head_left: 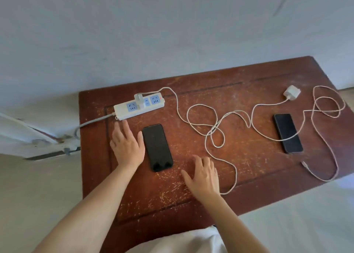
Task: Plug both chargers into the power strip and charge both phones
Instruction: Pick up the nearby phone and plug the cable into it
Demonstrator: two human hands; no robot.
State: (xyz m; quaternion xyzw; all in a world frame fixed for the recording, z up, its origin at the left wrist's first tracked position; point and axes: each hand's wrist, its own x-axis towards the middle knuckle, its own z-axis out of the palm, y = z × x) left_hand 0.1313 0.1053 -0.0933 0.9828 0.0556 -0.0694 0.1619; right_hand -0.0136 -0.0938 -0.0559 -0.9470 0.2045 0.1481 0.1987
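Two bare hands rest on a scratched reddish-brown wooden table [249, 76], both empty. The left hand [128, 147] lies flat with fingers together, just near of the white power strip with blue sockets [139, 105] and just left of the near black phone [157, 147]. The right hand [203, 176] hovers palm-down, fingers slightly spread, near the loose end of the first white braided cable [232, 178].

One white charger block [139, 100] already stands in the strip's middle socket. The second white charger block [291, 93] lies unplugged at the far right, its own white cable [325, 103] looped beside the far black phone [288, 133].

The step in hand appears to be connecting the near phone. Doing it well likely means taking the cable's connector tip, which sits hidden at the right wrist, steadying the phone with the left hand, and lining the tip up squarely with the port at the phone's near edge before pressing. The tangled loops mid-table may drag, so slack should be freed first.
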